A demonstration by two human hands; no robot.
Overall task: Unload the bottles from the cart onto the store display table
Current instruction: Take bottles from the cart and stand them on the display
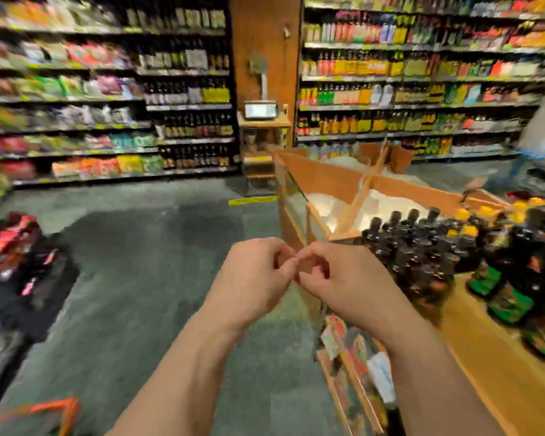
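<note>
Currently, in the head view, the left hand (252, 278) and right hand (340, 284) meet with fingers curled, fingertips touching; whether they pinch anything cannot be told. Bottles (422, 247) already crowd the table (497, 372) at right. No cart is clearly visible; the person should probably turn to find it first.

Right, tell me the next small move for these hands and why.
Probably part the hands and turn left toward the cart. The left hand and right hand meet fingertip to fingertip with fingers curled, and no bottle is in either. Dark bottles already stand on the wooden display table; whether the fingers pinch something small is unclear.
</note>
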